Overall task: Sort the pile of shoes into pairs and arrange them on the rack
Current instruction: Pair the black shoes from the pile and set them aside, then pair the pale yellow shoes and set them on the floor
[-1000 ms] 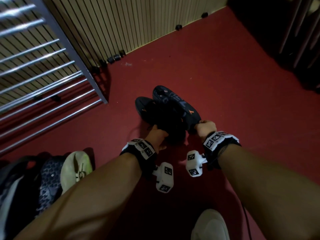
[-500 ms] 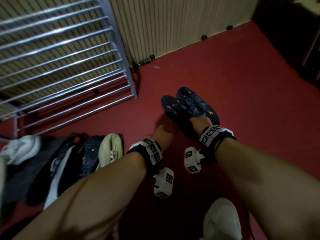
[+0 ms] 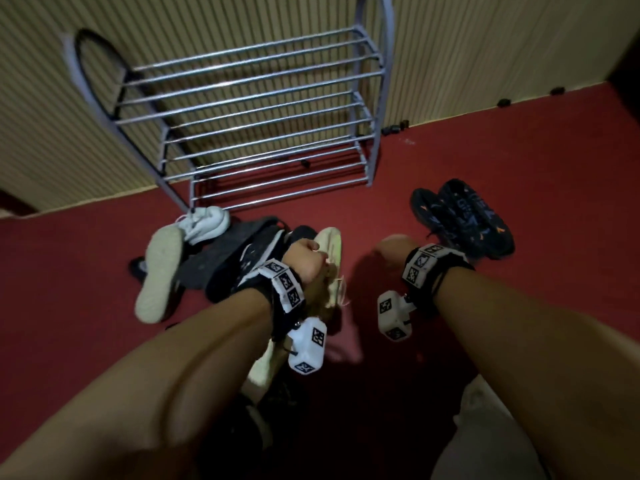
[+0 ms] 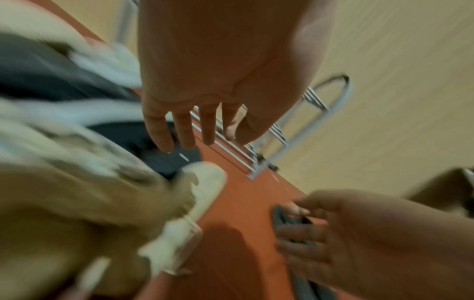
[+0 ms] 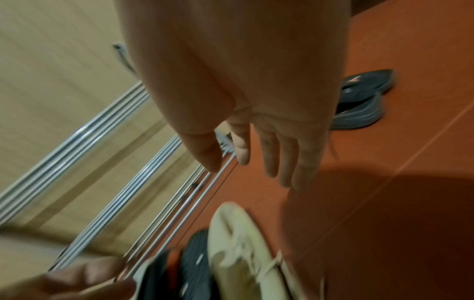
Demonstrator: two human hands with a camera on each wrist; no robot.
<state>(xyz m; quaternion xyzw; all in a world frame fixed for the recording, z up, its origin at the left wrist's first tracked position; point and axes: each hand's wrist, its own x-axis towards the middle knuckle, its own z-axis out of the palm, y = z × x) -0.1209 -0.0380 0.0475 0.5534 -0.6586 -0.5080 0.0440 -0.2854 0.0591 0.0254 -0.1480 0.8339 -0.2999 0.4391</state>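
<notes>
A pair of dark shoes with orange marks stands side by side on the red floor, right of the metal rack. The rack's shelves hold nothing. The pile lies in front of the rack: a cream shoe, dark shoes, a white sneaker sole-up and another white sneaker. My left hand hovers over the pile with fingers straight, holding nothing. My right hand hangs over bare floor between the cream shoe and the dark pair, fingers straight and holding nothing.
A ribbed beige wall runs behind the rack, with small black objects along its base. A pale object lies at the bottom right near my right forearm. Red floor stretches right of the dark pair.
Both hands have let go of the dark pair and moved left toward the pile. The dark pair stays on the floor. My view has swung left, bringing the whole rack into sight.
</notes>
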